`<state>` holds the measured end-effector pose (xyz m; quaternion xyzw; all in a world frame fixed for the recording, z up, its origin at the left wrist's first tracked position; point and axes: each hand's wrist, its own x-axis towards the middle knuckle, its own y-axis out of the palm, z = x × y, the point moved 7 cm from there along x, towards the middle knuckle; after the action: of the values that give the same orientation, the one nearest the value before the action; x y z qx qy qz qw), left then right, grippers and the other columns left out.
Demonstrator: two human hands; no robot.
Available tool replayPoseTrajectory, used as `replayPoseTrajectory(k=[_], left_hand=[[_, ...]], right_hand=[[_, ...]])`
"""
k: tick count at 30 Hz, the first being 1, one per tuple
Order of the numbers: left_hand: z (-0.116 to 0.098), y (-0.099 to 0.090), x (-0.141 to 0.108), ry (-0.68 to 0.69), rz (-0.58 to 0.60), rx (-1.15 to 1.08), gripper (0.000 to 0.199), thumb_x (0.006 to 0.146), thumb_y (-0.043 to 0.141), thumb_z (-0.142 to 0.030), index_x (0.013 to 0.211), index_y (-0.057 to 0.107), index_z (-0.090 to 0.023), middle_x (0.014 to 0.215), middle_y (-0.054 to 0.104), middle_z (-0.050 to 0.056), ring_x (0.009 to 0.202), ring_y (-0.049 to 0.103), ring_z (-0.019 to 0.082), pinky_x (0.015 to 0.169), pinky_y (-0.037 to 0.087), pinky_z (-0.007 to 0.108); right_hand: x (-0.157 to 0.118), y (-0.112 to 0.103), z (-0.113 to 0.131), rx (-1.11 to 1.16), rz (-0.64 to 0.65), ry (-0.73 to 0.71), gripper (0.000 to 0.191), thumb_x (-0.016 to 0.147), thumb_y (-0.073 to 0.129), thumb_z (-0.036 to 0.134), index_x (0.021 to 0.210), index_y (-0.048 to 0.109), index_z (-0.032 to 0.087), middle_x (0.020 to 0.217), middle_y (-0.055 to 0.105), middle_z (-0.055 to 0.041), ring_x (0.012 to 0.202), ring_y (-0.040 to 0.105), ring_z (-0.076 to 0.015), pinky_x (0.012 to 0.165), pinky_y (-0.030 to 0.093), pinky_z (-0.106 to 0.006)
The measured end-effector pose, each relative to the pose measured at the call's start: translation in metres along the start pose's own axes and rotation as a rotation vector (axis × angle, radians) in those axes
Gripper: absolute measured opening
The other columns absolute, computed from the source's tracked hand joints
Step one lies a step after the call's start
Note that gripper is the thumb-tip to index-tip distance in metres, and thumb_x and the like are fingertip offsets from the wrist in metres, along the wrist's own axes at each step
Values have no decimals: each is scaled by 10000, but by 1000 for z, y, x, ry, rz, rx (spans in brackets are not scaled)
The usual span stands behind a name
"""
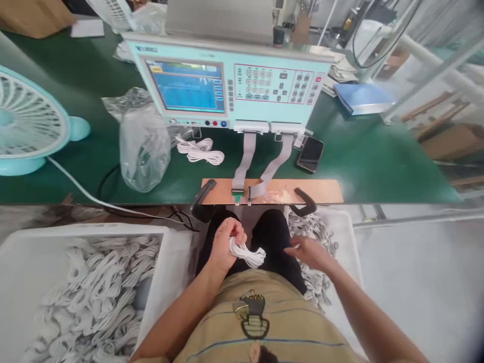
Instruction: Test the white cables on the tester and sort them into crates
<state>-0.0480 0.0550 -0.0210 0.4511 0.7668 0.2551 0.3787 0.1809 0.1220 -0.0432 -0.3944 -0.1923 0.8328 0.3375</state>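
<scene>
A coiled bundle of white cable (247, 253) hangs over my lap, with my left hand (226, 244) closed around one end of it. My right hand (308, 251) is apart from the bundle, over my right leg beside the right bin; its fingers are loosely bent and I see nothing in them. In front of both hands, an orange-brown board (317, 190) lies along the table edge, held by two black clamps (203, 200). Two grey ribbon cables (278, 161) run from the teal tester (272, 108) to small connectors on this board.
White bins with many cable bundles stand at left (164, 252) and right (350, 242). On the green table (393, 156) are a white cable coil (202, 151), a plastic bag (145, 146), a phone (310, 154), a blue folder (363, 97) and a fan (30, 116).
</scene>
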Motion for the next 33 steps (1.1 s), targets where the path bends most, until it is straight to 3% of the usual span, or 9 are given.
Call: replayPoseTrajectory(k=[3, 6, 8, 11, 15, 19, 26, 30, 33], left_hand=[[-9, 14, -3, 141, 34, 11, 243, 769, 596, -282, 623, 445, -159, 593, 447, -56, 393, 331, 19, 419, 300, 174], [-17, 17, -7, 218, 64, 278, 152, 763, 598, -258, 673, 503, -179, 563, 435, -62, 415, 366, 33, 476, 371, 190], [-17, 17, -9, 196, 122, 604, 73, 749, 600, -240, 808, 587, -199, 620, 494, -42, 481, 446, 58, 529, 419, 209], [-12, 21, -13, 139, 308, 1093, 334, 754, 574, -244, 1088, 587, -236, 805, 569, 6, 616, 523, 102, 627, 457, 249], [-5, 33, -19, 231, 464, 1377, 291, 827, 463, -239, 1081, 606, -238, 876, 609, 48, 792, 554, 158, 745, 436, 279], [-4, 29, -21, 328, 364, 1356, 215, 860, 414, -237, 938, 613, -215, 846, 592, 44, 776, 544, 150, 723, 417, 260], [-16, 0, -23, 455, -16, 1063, 128, 847, 445, -291, 832, 526, -193, 789, 525, 14, 716, 501, 133, 688, 399, 246], [-16, -14, -18, 330, -179, 710, 168, 817, 495, -351, 797, 512, -186, 708, 502, -10, 618, 460, 103, 608, 389, 215], [-11, -13, -12, 191, -154, 539, 177, 778, 554, -347, 778, 522, -173, 656, 478, -21, 570, 431, 84, 556, 366, 192]], right_hand=[[-8, 70, 41, 653, 369, -109, 413, 778, 535, 502, 1054, 559, 196, 950, 621, -84, 783, 611, -194, 653, 475, -303], [3, 86, 63, 997, 251, -158, 396, 800, 514, 497, 1041, 548, 185, 825, 600, -37, 657, 579, -142, 591, 478, -272], [9, 77, 68, 938, 101, -236, 314, 808, 527, 448, 962, 582, 180, 741, 565, -6, 605, 520, -112, 568, 449, -241], [9, 50, 78, 615, -117, -410, 171, 794, 562, 340, 826, 617, 181, 708, 509, 6, 611, 461, -107, 565, 394, -226], [5, 31, 97, 314, -282, -561, 83, 774, 545, 230, 740, 606, 183, 687, 466, 2, 612, 441, -117, 553, 359, -234], [7, 28, 109, 334, -290, -579, 81, 800, 518, 225, 794, 586, 182, 785, 539, -27, 719, 500, -139, 647, 399, -254], [-4, 31, 135, 342, -76, -651, 262, 909, 400, 296, 1046, 600, 198, 804, 537, -37, 737, 512, -140, 664, 423, -258], [-9, 34, 153, 266, -71, -765, 287, 915, 386, 286, 1078, 601, 189, 809, 550, -61, 724, 524, -150, 656, 444, -270], [-10, 38, 166, 159, -14, -883, 278, 909, 390, 271, 1064, 605, 188, 830, 580, -76, 730, 533, -159, 665, 447, -276]])
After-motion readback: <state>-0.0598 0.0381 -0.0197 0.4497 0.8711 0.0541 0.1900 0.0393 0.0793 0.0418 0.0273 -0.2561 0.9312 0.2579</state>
